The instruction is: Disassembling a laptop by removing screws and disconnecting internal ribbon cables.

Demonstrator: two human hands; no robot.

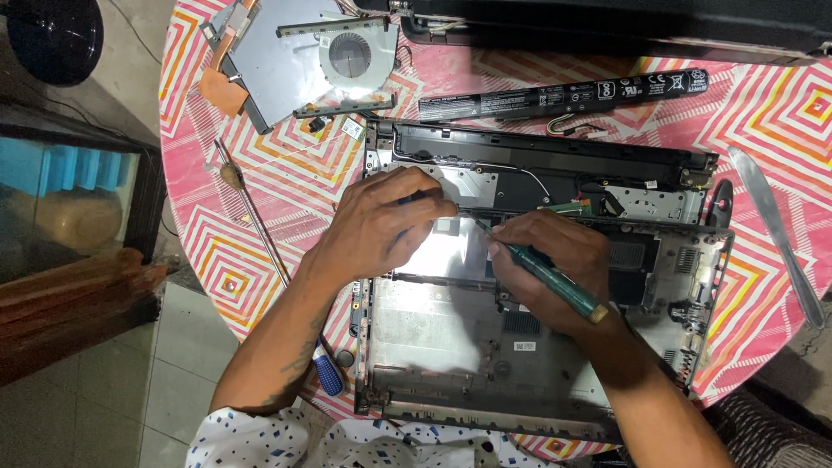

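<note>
Green screwdriver (555, 282) in right hand (555, 260) slants, tip pointing up-left.

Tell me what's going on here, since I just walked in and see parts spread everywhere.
A person is working inside an opened laptop base on a round table with a pink patterned cloth. The right hand holds a green-handled screwdriver, tip pointed toward the middle of the shell. The left hand presses on the shell beside it. A cooling fan with its heat pipe, a long black battery, a metal pry tool and a blue-handled screwdriver lie around it.
</note>
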